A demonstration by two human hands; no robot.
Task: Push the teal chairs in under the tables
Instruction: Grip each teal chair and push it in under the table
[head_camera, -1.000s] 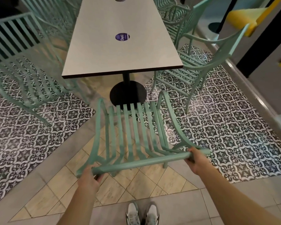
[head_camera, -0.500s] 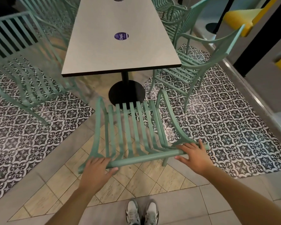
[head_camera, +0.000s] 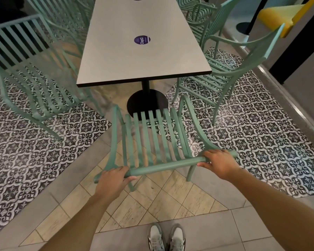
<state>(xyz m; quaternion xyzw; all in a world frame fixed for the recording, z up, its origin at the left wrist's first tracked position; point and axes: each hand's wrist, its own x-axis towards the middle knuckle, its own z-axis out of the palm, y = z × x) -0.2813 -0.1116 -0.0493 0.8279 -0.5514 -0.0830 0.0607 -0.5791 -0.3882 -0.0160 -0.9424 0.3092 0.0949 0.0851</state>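
Both your hands have dropped back onto the top rail: left hand [head_camera: 114,180] and right hand [head_camera: 219,163] hold the teal chair [head_camera: 150,140]. Its seat sits just short of the worktop [head_camera: 143,57] ahead. Next, push straight forward.

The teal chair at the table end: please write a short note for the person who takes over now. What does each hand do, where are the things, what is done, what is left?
Left hand: lies on the top rail of the near teal chair, left end, fingers over the rail.
Right hand: on the same rail, right end.
The chair faces the short end of the table; its seat front is near the black pedestal base, not yet under the tabletop.
Left chair and right chair stand out from the table sides.
Done: nothing is clearly tucked in.
Left: probably push this chair forward, then the side chairs.
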